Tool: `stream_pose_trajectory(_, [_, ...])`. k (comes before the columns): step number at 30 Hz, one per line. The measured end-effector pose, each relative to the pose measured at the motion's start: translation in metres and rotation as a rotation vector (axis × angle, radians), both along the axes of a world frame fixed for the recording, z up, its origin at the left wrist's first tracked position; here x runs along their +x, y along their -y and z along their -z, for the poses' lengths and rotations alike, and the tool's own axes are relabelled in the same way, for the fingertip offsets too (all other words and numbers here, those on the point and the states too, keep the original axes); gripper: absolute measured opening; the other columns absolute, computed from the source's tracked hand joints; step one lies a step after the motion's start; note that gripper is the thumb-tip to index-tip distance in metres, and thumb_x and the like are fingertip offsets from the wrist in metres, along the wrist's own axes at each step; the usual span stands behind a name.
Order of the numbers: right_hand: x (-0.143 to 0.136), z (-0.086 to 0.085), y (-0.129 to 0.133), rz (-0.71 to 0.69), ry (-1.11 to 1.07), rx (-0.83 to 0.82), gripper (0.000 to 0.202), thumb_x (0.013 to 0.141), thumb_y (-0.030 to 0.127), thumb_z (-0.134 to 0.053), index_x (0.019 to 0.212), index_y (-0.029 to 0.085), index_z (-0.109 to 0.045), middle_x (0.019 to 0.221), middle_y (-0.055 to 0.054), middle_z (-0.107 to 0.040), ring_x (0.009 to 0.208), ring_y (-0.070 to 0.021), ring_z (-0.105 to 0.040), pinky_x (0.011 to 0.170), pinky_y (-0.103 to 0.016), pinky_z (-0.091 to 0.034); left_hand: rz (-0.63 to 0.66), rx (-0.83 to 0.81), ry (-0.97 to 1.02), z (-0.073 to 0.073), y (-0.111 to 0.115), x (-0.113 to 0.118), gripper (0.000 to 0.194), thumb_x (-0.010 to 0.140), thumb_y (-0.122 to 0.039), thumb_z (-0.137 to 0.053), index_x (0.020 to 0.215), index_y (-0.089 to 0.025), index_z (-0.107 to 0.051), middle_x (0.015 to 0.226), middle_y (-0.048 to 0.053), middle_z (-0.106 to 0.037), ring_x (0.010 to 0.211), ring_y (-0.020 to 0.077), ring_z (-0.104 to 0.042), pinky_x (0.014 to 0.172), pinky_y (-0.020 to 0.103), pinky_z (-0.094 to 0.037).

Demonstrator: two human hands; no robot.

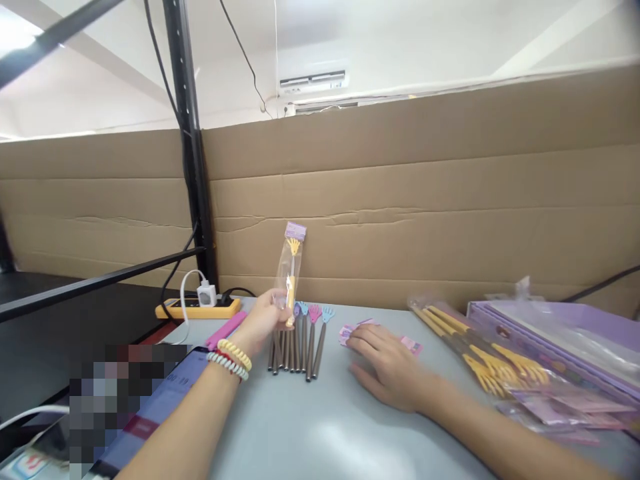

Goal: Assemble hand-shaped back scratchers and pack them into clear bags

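Note:
My left hand (273,311) is closed on a clear plastic package (291,267) held upright. Inside the package is a yellow hand-shaped back scratcher, under a purple header card. Below and behind this hand, several back scratchers (313,337) with grey handles and blue, pink or purple heads lie side by side on the grey table (310,427). My right hand (383,363) rests palm down with its fingers spread, touching or just over some pink and purple cards (411,344). No object shows in its grasp.
Yellow scratchers (493,367) in plastic and packaging lie on the right, beside a purple box (550,333). On the left are a phone (165,400), a pink object (227,329), a yellow power strip (200,309) and a black rack post (193,153). A cardboard wall (400,200) stands behind.

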State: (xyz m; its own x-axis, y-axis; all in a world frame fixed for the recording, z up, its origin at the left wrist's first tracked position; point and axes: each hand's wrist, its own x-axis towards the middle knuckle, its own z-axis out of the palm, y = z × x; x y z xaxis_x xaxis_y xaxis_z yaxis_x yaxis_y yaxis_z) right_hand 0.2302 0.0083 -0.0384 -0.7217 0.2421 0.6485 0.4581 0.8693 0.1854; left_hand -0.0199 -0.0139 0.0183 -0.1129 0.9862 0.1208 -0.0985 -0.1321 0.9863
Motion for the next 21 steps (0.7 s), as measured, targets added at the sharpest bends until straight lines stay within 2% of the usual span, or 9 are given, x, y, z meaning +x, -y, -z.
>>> stream_pose_trajectory(2, [0.002,0.004,0.002,0.033,-0.041,-0.031,0.045,0.081,0.022,-0.05,0.124,0.014,-0.043,0.104,-0.017,-0.063,0.096,-0.0273,-0.059,0.082,-0.044,-0.048,0.086,-0.004,0.025,0.006,0.004,0.022,0.041,0.059,-0.015,-0.071,0.095,-0.017,-0.052,0.062,-0.003,-0.057,0.058,0.012,-0.056,0.061,0.029,-0.05])
stream_pose_trajectory(4, [0.003,0.008,0.005,0.034,-0.091,-0.049,0.065,0.081,0.026,-0.05,0.139,0.014,-0.024,0.109,-0.018,-0.063,0.099,-0.0277,-0.06,0.082,-0.044,-0.049,0.173,-0.029,0.014,0.013,0.01,0.045,0.043,0.059,-0.02,-0.073,0.097,-0.016,-0.053,0.061,-0.004,-0.055,0.056,0.012,-0.055,0.06,0.029,-0.049])
stream_pose_trajectory(6, [0.002,0.009,0.006,-0.027,-0.09,-0.114,0.082,0.081,0.03,-0.051,0.145,0.013,-0.004,0.113,-0.018,-0.062,0.103,-0.0272,-0.059,0.084,-0.042,-0.049,0.286,-0.059,0.002,0.021,0.015,0.063,0.048,0.06,-0.025,-0.074,0.102,-0.016,-0.052,0.063,-0.004,-0.056,0.057,0.0121,-0.055,0.061,0.029,-0.047])
stream_pose_trajectory(7, [0.002,0.009,0.005,-0.068,-0.079,-0.142,0.086,0.08,0.032,-0.052,0.146,0.012,-0.001,0.112,-0.017,-0.063,0.102,-0.027,-0.06,0.083,-0.042,-0.049,0.336,-0.075,-0.001,0.024,0.017,0.069,0.049,0.06,-0.026,-0.074,0.102,-0.017,-0.051,0.063,-0.004,-0.056,0.057,0.0119,-0.055,0.06,0.028,-0.046])
stream_pose_trajectory(9, [0.002,0.009,0.003,-0.114,-0.037,-0.197,0.089,0.078,0.039,-0.055,0.146,0.013,-0.004,0.109,-0.016,-0.063,0.098,-0.0272,-0.061,0.079,-0.041,-0.05,0.407,-0.088,-0.018,0.03,0.02,0.077,0.048,0.06,-0.028,-0.075,0.099,-0.016,-0.051,0.064,-0.004,-0.056,0.057,0.0114,-0.054,0.058,0.026,-0.043])
stream_pose_trajectory(13, [0.004,0.008,0.001,-0.165,-0.021,-0.285,0.086,0.075,0.054,-0.059,0.143,0.016,-0.023,0.12,-0.019,-0.058,0.102,-0.0274,-0.06,0.08,-0.039,-0.049,0.441,-0.04,-0.081,0.037,0.019,0.079,0.044,0.062,-0.03,-0.075,0.096,-0.016,-0.051,0.068,-0.002,-0.057,0.061,0.0117,-0.054,0.06,0.025,-0.041])
stream_pose_trajectory(15, [0.006,0.008,0.001,-0.16,-0.05,-0.324,0.077,0.076,0.055,-0.057,0.139,0.018,-0.032,0.123,-0.018,-0.056,0.104,-0.0259,-0.059,0.083,-0.037,-0.048,0.423,-0.024,-0.113,0.039,0.017,0.078,0.045,0.061,-0.031,-0.076,0.097,-0.016,-0.051,0.072,-0.001,-0.059,0.066,0.0124,-0.055,0.063,0.025,-0.041])
stream_pose_trajectory(17, [0.007,0.007,0.004,-0.152,-0.064,-0.367,0.069,0.078,0.053,-0.056,0.135,0.019,-0.038,0.116,-0.016,-0.061,0.097,-0.0238,-0.061,0.08,-0.036,-0.048,0.421,-0.027,-0.135,0.041,0.016,0.078,0.046,0.062,-0.031,-0.075,0.097,-0.017,-0.05,0.073,-0.001,-0.06,0.066,0.0121,-0.055,0.063,0.025,-0.041])
stream_pose_trajectory(21, [0.007,0.001,0.01,-0.252,-0.087,-0.468,0.058,0.083,0.049,-0.05,0.13,0.017,-0.041,0.11,-0.013,-0.063,0.093,-0.0216,-0.061,0.079,-0.034,-0.048,0.405,-0.037,-0.191,0.043,0.017,0.081,0.05,0.065,-0.031,-0.073,0.104,-0.018,-0.044,0.07,-0.003,-0.059,0.061,0.0115,-0.054,0.058,0.023,-0.039])
